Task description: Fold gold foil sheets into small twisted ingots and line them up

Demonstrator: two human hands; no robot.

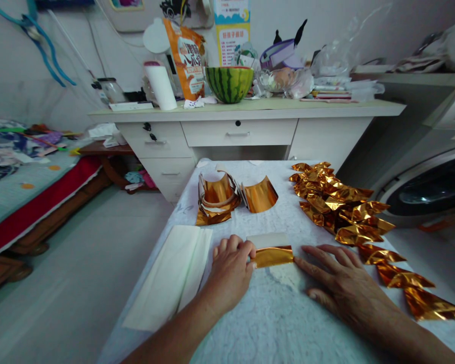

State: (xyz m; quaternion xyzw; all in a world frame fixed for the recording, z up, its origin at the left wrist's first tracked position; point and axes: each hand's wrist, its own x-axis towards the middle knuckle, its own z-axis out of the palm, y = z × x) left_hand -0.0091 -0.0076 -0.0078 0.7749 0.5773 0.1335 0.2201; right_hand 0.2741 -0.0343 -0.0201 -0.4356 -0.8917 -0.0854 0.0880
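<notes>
A strip of gold foil paper (275,257) lies on the cloth-covered table, its pale edge showing behind it. My left hand (233,268) pinches the strip's left end between thumb and curled fingers. At the right end, my right hand (341,280) rests with fingers stretched out, the index fingertip touching the foil. Farther back sit a curled stack of gold foil sheets (217,194) and a single curved gold sheet (261,195). Folded gold foil pieces (337,205) with pointed ends form a pile along the right side. White paper sheets (167,275) lie left of my left hand.
Behind the table stands a white desk (237,132) holding a watermelon-patterned bowl (229,83), an orange snack bag (187,63) and a white paper roll (162,87). A washing machine (432,177) is at the right. On the left is a bed (34,189) with a wooden frame.
</notes>
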